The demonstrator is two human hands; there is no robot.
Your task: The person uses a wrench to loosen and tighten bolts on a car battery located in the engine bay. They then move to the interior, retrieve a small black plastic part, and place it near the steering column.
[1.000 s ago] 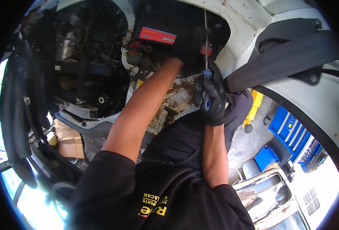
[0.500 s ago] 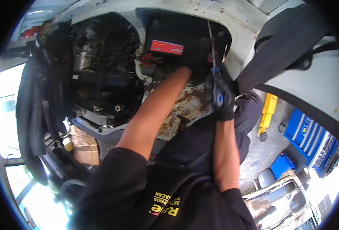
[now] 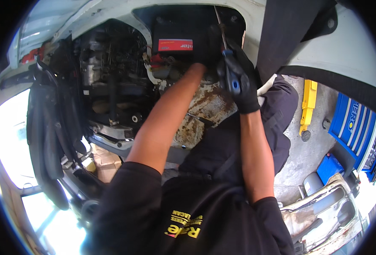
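R grip [image 3: 243, 80] on 1 screwdriver [image 3: 227, 53], L grip [image 3: 208, 49] nr 1 batt [image 3: 175, 44].

A screwdriver [image 3: 226, 52] with a blue-and-black handle is gripped by that handle, its long metal shank angled forward and slightly left. A black battery [image 3: 171, 45], marked by a red label, is seen left of the shank, partly hidden.

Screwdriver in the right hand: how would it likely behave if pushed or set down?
The screwdriver is probably stiff, since its long, thin shaft looks straight. It may balance toward the handle, which is visibly thicker. Being slim, it might roll, but the gloved right hand hides too much of the handle to be sure.
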